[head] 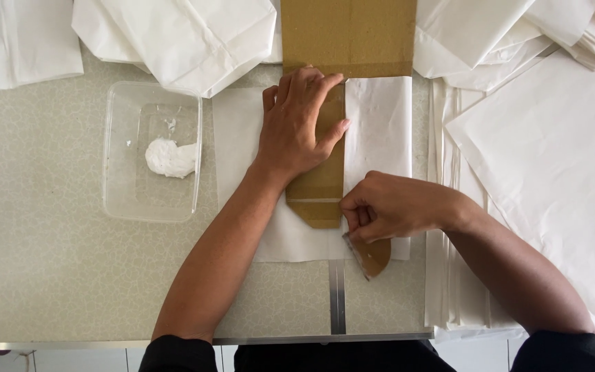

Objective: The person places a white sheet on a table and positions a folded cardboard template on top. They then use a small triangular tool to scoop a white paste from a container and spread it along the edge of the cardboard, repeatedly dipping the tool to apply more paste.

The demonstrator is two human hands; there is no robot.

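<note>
Two bare forearms, uncovered from wrist to past the elbow. Left hand [299, 124] and right hand [387, 207] both without gloves, rings, watches or bands. Short, plain fingernails, unpainted, visible on the left hand's fingers [325, 83]. Black short sleeves: left sleeve [177, 353] showing at the near edge as a rounded dark cuff, right sleeve [562, 351] likewise at the near right corner. More black fabric between them along the near edge, plain, without visible print, seams or buttons.
</note>
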